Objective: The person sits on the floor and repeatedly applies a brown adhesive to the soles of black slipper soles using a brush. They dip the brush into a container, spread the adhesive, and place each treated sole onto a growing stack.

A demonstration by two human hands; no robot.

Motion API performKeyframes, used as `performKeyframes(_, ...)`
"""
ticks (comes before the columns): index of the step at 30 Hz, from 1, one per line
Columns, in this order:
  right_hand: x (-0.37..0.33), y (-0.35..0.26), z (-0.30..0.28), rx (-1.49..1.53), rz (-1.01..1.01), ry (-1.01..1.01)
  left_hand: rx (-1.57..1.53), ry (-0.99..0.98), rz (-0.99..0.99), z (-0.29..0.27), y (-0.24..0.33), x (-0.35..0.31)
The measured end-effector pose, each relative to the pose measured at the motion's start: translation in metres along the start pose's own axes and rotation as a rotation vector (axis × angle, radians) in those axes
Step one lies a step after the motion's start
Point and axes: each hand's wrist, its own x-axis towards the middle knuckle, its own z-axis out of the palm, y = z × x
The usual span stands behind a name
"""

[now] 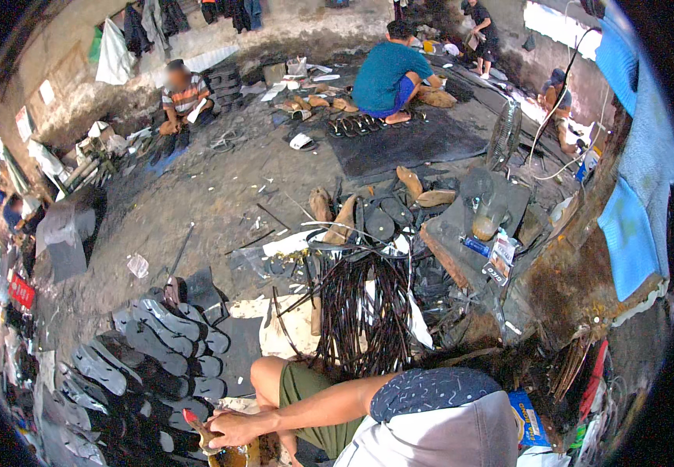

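My right hand [232, 429], at the end of a bare forearm reaching leftward, is closed around a tan tool with a red end [190, 416]; its exact kind is hard to make out. Just below this hand is a yellowish-brown container [237, 455], cut by the lower edge. Rows of black sandals [167, 342] and dark soles lie to the left of the hand. My bent knee [267, 377], in green shorts, rises just beyond the forearm. My left hand does not show.
A bundle of dark strips [364, 311] hangs ahead. To its right, a low worktable [461, 233] bears a glass jar [483, 226] and a blue tube [475, 247]. Brown shoe lasts [342, 222] lie beyond. A standing fan [504, 132] and several people are farther back.
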Motion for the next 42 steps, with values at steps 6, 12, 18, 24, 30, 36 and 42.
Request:
performKeyframes(6, 0.005, 0.021, 0.019, -0.014, -0.080, 0.169, 0.073, 0.236, -0.041, -0.052, 0.021, 0.016)
performKeyframes(12, 0.003, 0.026, 0.012, -0.010, -0.112, 0.085, 0.156, 0.500, -0.093, -0.134, 0.058, 0.021)
performKeyframes(18, -0.034, -0.037, -0.053, 0.149, 0.018, -0.044, 0.217, 0.667, -0.147, -0.185, 0.085, 0.009)
performKeyframes(24, -0.037, -0.031, -0.055, 0.299, -0.102, 0.050, 0.230, 0.716, -0.181, -0.201, 0.097, 0.004)
performKeyframes(30, -0.032, -0.018, -0.050, 0.242, -0.070, 0.070, 0.246, 0.749, -0.208, -0.211, 0.104, -0.005)
performKeyframes(36, -0.044, -0.023, -0.066, 0.144, -0.063, 0.040, 0.227, 0.742, -0.214, -0.218, 0.100, -0.006)
performKeyframes(42, -0.017, 0.015, -0.027, 0.172, -0.105, 0.055, 0.239, 0.770, -0.215, -0.239, 0.098, -0.017)
